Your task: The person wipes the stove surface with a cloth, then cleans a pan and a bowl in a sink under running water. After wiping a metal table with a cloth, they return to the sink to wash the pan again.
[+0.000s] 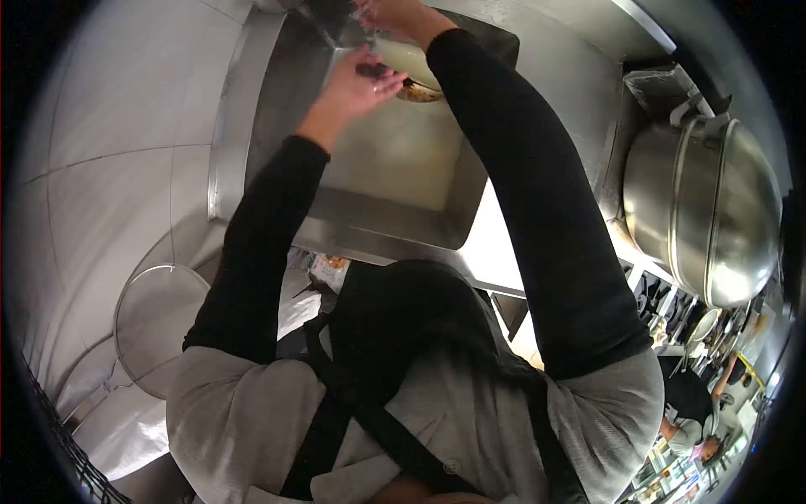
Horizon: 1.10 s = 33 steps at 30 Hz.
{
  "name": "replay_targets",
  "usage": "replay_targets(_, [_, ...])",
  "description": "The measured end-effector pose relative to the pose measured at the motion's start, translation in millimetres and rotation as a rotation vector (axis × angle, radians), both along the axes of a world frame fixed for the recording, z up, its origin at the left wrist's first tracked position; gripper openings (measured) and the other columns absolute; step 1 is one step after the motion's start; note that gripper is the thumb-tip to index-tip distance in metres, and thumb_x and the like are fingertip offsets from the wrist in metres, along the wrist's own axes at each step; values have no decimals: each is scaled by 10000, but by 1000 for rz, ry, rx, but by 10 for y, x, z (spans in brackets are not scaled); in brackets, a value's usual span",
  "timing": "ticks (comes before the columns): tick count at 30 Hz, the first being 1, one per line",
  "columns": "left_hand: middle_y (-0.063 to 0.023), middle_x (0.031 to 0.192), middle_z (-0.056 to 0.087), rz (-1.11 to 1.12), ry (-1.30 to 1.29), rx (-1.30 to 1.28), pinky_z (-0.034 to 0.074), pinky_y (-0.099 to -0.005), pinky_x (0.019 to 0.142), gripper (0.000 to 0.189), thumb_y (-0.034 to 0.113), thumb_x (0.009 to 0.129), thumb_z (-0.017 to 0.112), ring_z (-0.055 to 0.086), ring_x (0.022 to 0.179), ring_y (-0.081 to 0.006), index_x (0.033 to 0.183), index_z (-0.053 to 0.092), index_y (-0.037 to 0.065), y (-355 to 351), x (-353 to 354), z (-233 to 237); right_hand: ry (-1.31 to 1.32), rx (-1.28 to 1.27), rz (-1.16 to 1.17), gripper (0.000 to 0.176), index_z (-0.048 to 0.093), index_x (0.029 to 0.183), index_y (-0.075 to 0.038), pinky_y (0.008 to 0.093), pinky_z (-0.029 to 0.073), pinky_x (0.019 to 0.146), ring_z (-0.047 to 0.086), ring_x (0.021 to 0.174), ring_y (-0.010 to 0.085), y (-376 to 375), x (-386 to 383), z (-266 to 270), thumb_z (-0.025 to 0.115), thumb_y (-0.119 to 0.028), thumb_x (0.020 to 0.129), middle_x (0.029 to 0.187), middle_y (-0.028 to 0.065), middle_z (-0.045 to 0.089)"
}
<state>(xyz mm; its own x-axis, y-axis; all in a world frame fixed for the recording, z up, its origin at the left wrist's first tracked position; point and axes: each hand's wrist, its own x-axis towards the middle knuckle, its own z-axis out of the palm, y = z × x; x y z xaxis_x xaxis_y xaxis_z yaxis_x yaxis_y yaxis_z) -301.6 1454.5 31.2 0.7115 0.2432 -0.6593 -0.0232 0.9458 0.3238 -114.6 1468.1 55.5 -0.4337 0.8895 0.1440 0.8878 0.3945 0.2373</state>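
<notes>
Both my arms, in black sleeves, reach into a deep steel sink point(273, 143) holding cloudy water point(395, 155). My left hand point(357, 88) is above the water, its thumb and fingers around a short dark piece point(372, 70) that looks like a handle. Just beyond its fingertips is a pale, rounded pan-like vessel point(405, 57) with a brown-stained edge point(421, 92). At the top edge of the view, my right hand point(395, 17) is bent over the vessel's far side, close to the tap area point(336, 21). Its fingers are blurred and partly cut off, and I cannot tell what they hold.
Large steel bowls point(705, 210) stand on edge at the right. A round mesh strainer point(159, 328) hangs by the tiled wall point(109, 92) at left. Utensils point(705, 323) fill a rack at lower right, and another person point(693, 412) is farther off there.
</notes>
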Motion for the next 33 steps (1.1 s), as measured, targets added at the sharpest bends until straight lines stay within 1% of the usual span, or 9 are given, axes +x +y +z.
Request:
replay_targets(4, [-215, 1170, 530, -102, -338, 49, 384, -567, 1019, 418, 431, 946, 492, 434, 1250, -380, 1124, 555, 59, 306, 522, 62, -18, -347, -291, 222, 675, 1030, -144, 344, 504, 791, 616, 998, 199, -96, -263, 616, 606, -270, 861, 1049, 16, 672])
replay_targets(7, [-195, 1092, 544, -88, -332, 107, 406, -531, 946, 371, 399, 931, 521, 462, 1148, -353, 1069, 563, 57, 592, 1008, 67, 1048, 410, -418, 362, 689, 915, -3, 335, 497, 686, 641, 733, 196, -326, -18, 335, 621, -354, 859, 785, 153, 664])
replay_targets(11, [-156, 936, 570, -139, -227, 120, 450, -458, 800, 287, 335, 902, 578, 518, 944, -299, 958, 580, 54, 507, 1265, 95, 1435, -76, -899, 316, 685, 892, -10, 230, 428, 688, 551, 764, 91, -1168, 34, 678, 653, -325, 892, 785, 11, 619])
replay_targets(18, [-54, 606, 561, -489, 485, 39, 445, -309, 492, 311, 283, 888, 654, 531, 533, -181, 684, 564, 65, -581, -385, -772, 1720, -256, -641, 286, 631, 1113, 18, 209, 456, 723, 552, 793, 75, -1600, 130, 124, 573, -207, 946, 882, 21, 631])
replay_targets(24, [-8, 534, 488, -576, 524, 265, 388, -282, 440, 298, 235, 961, 550, 489, 503, -135, 707, 539, 79, -1019, -1186, -1372, 1499, -182, -114, 295, 665, 1113, -36, 278, 508, 706, 622, 786, 101, -158, 246, -520, 620, -228, 894, 939, 50, 699])
replay_targets(26, [-26, 613, 522, -430, 336, 214, 406, -273, 443, 221, 213, 947, 570, 496, 520, -133, 776, 549, 74, -957, -1202, -1435, 2129, -660, -353, 369, 699, 1038, -156, 319, 411, 990, 461, 1253, 152, 243, 201, -587, 615, -467, 858, 1190, 71, 639])
replay_targets(27, [-64, 838, 583, -296, 214, 116, 432, -242, 468, 102, 164, 929, 580, 532, 628, -126, 979, 550, 81, -944, -1141, -1279, 1797, -181, -309, 280, 708, 1018, -84, 305, 517, 682, 644, 736, 127, 139, -103, -390, 649, -314, 871, 861, 70, 712])
replay_targets(31, [-123, 952, 563, 267, 2, -118, 517, -299, 635, 137, 127, 904, 580, 555, 777, -223, 1024, 554, 66, -679, -460, -469, 1295, 21, -360, 365, 691, 749, -28, 286, 421, 477, 500, 484, 102, -325, -433, 346, 699, -383, 833, 575, 2, 583])
replay_targets(33, [-164, 1039, 552, 327, -60, -143, 527, -314, 699, 154, 175, 907, 567, 559, 894, -266, 1029, 568, 81, -192, -19, -558, 1541, 79, -597, 400, 664, 722, -16, 306, 405, 483, 493, 489, 124, -640, -569, 553, 678, -398, 838, 566, 15, 564])
